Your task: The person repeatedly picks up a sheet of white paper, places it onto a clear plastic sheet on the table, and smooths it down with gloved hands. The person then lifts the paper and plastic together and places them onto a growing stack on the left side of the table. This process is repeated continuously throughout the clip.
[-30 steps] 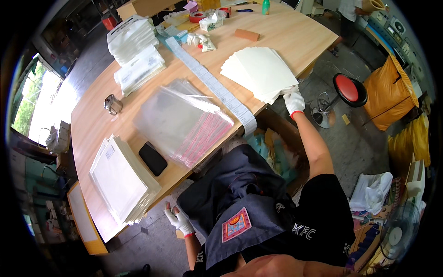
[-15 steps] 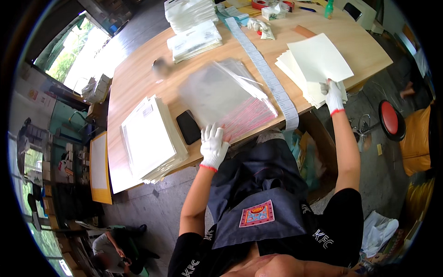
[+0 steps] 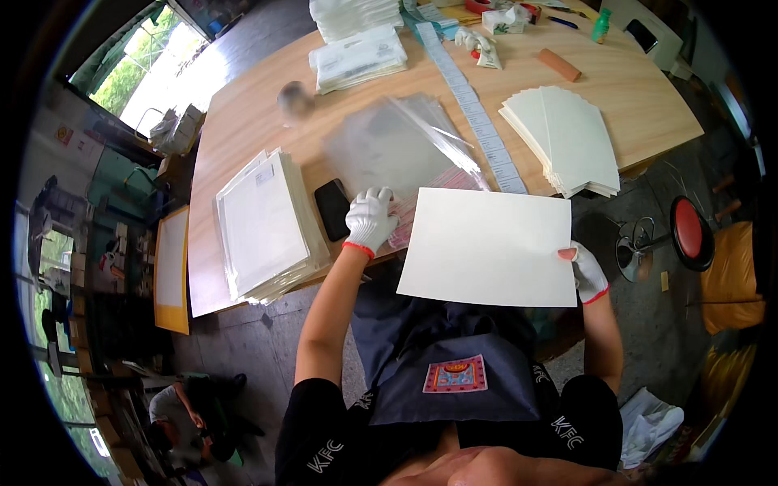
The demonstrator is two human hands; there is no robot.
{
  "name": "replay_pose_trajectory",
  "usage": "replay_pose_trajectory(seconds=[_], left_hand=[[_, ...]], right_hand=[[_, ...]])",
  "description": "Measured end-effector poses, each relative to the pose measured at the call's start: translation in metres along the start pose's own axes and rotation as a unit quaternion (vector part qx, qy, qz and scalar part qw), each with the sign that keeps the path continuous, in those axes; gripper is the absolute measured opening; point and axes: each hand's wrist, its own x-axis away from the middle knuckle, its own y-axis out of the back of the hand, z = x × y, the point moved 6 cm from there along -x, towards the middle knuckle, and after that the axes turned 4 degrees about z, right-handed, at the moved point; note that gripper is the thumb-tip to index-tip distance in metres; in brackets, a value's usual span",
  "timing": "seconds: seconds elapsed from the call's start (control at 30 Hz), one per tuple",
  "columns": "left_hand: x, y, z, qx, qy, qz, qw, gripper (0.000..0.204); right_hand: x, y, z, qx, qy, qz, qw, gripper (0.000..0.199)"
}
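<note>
My right hand (image 3: 587, 274), in a white glove with a red cuff and bare thumb tip, grips the right edge of a cream-white card sheet (image 3: 488, 247). The sheet is held flat above my lap at the table's near edge. My gloved left hand (image 3: 371, 219) rests on the near left corner of a pile of clear plastic bags (image 3: 389, 146), its fingers curled at their pink-marked edge. The sheet covers part of that edge. A fanned stack of similar card sheets (image 3: 571, 138) lies at the right of the table.
Left of my left hand lie a black phone (image 3: 331, 209) and a stack of bagged sheets (image 3: 266, 223). A printed paper strip (image 3: 470, 105) crosses the table. Farther back are white packets (image 3: 359, 61), gloves (image 3: 480, 47) and a brown roll (image 3: 560, 65). A red-seated stool (image 3: 687, 223) stands right.
My right hand has lifted a card sheet off the right-hand stack and brought it toward me and left, over the table's near edge. My left hand has shifted slightly, its fingers now more curled.
</note>
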Motion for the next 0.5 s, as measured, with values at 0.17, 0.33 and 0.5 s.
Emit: replay_pose_trajectory(seconds=[0.17, 0.33, 0.5], left_hand=[[-0.014, -0.013, 0.015, -0.042, 0.061, 0.024, 0.997, 0.035], [-0.01, -0.013, 0.034, 0.075, 0.01, -0.073, 0.994, 0.028], [0.004, 0.001, 0.039, 0.068, 0.035, -0.196, 0.978, 0.018]], right_hand=[[-0.006, -0.014, -0.005, -0.026, -0.014, 0.075, 0.997, 0.041], [-0.036, -0.032, -0.022, -0.059, 0.003, 0.046, 0.997, 0.042], [-0.083, -0.002, -0.069, -0.2, 0.02, 0.024, 0.979, 0.028]])
